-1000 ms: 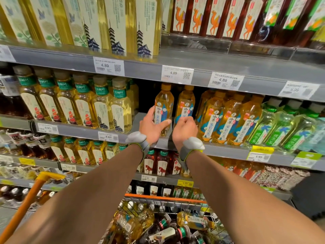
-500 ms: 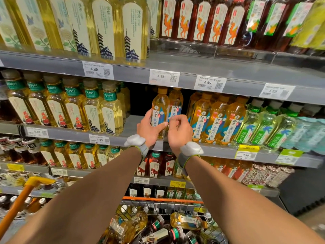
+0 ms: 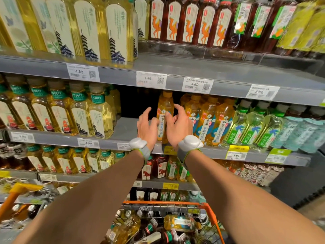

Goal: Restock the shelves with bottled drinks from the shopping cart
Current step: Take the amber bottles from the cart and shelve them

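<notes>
Bottle [image 3: 165, 104] upright on shelf [image 3: 125, 128]: amber, orange-capped, seemingly full.

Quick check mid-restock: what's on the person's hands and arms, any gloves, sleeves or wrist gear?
No gloves and no sleeves in view: the left hand and right hand are bare, and the arms are uncovered as far as the view shows. Each wrist carries a rounded white pod, the left pod and right pod, on a grey band edged in yellow-green. No cables or markings show.
</notes>
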Motion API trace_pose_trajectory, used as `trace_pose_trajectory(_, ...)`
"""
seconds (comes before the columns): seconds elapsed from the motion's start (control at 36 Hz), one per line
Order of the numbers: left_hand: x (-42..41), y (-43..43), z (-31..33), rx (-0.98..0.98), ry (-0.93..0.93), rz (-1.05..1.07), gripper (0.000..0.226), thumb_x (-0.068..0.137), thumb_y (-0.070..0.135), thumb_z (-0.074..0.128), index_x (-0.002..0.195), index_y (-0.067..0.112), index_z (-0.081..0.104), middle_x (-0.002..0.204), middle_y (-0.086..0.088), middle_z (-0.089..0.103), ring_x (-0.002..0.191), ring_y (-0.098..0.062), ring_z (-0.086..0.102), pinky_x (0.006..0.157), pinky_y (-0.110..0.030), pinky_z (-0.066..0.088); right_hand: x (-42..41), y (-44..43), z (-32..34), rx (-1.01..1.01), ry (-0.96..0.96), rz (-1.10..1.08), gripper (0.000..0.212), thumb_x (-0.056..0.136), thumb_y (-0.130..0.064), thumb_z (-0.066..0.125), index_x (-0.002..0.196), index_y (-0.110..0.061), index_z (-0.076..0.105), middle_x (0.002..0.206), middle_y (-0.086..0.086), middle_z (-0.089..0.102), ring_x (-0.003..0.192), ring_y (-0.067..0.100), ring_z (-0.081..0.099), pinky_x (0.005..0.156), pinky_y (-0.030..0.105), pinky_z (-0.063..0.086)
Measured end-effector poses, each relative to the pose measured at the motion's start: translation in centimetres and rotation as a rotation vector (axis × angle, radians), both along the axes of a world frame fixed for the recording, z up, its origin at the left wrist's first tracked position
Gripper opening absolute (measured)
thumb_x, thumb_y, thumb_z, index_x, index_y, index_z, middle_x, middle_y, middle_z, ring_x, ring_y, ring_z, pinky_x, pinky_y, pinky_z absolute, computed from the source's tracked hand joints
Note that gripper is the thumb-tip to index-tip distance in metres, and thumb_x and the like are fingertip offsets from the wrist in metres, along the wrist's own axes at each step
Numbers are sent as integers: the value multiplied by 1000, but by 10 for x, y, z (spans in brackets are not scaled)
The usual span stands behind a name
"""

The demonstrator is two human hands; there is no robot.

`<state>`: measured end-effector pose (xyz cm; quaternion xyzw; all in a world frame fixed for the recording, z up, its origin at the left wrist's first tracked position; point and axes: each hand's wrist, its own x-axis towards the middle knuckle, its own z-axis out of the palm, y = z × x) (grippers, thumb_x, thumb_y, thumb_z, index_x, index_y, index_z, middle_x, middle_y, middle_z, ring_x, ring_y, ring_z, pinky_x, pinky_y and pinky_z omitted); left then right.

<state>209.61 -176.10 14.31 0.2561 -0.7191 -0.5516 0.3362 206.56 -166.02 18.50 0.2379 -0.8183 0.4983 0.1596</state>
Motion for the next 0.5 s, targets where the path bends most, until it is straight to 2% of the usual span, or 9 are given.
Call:
trace_pose_trajectory(0.03, -7, -4, 4, 89, 8, 6, 70, 80, 48, 41, 147, 27, 46, 149, -2, 46, 136, -19, 41, 113, -35, 31, -1, 1, 0, 5, 3, -11, 45, 100, -38, 55, 141, -20, 50, 73, -4, 63, 75, 17, 62, 68, 35, 48)
trace_pose_trajectory(0.08, -22, -11, 8, 401, 52, -7, 78, 80, 74, 44, 140, 26, 55, 142, 1, 55, 129, -17, 51, 114, -39, 34, -4, 2, 1, 15, 0, -26, 45, 100, -38, 55, 141, -20, 51, 73, -5, 63, 75, 18, 62, 71, 35, 48)
trace_pose_trajectory(0.11, -26, -12, 11, 528, 68, -56, 79, 82, 80, 43, 134, 23, 60, 133, 2, 60, 121, -16, 56, 110, -38, 40, -5, 2, 1, 19, 0, -28, 45, 100, -37, 55, 141, -20, 51, 72, -6, 63, 75, 17, 63, 72, 34, 47)
trace_pose_trajectory(0.14, -27, -9, 16, 599, 75, -132, 73, 91, 76, 37, 125, 18, 65, 122, 0, 66, 111, -16, 62, 101, -34, 47, -6, 3, 2, 21, 1, -27, 44, 100, -36, 55, 141, -20, 51, 70, -5, 63, 74, 17, 63, 72, 33, 46)
trace_pose_trajectory(0.19, -32, -7, 19, 633, 52, -278, 67, 102, 64, 25, 102, 16, 71, 106, -13, 73, 97, -25, 70, 88, -36, 56, -5, 4, 4, 22, 0, -20, 45, 100, -35, 55, 143, -21, 50, 71, -5, 63, 76, 17, 63, 73, 33, 46)
trace_pose_trajectory(0.28, -37, -6, 17, 684, 21, -305, 60, 103, 60, 30, 95, 17, 72, 109, -19, 71, 102, -34, 68, 89, -42, 54, -5, 5, 4, 52, 7, 4, 45, 101, -34, 54, 144, -23, 48, 76, -3, 65, 79, 20, 62, 74, 35, 48)
trace_pose_trajectory(0.36, -44, -7, 11, 691, 33, -318, 55, 103, 56, 35, 96, 17, 73, 108, -17, 72, 98, -31, 68, 89, -41, 54, -6, 6, 3, 95, -2, 28, 47, 101, -35, 52, 146, -26, 44, 86, 4, 68, 85, 24, 63, 73, 36, 49)
trace_pose_trajectory(0.44, -50, 0, 8, 689, 53, -336, 52, 103, 52, 38, 84, 19, 72, 89, -10, 74, 82, -23, 71, 78, -34, 56, -10, 11, 3, 112, -5, 5, 47, 102, -36, 50, 146, -24, 42, 97, 9, 69, 93, 29, 63, 76, 35, 46)
trace_pose_trajectory(0.5, -55, 4, 6, 700, 48, -344, 51, 103, 51, 39, 85, 18, 73, 88, -8, 75, 80, -22, 71, 76, -32, 54, -11, 13, 4, 105, -9, -12, 46, 102, -34, 50, 146, -22, 42, 99, 10, 70, 96, 30, 63, 78, 37, 48)
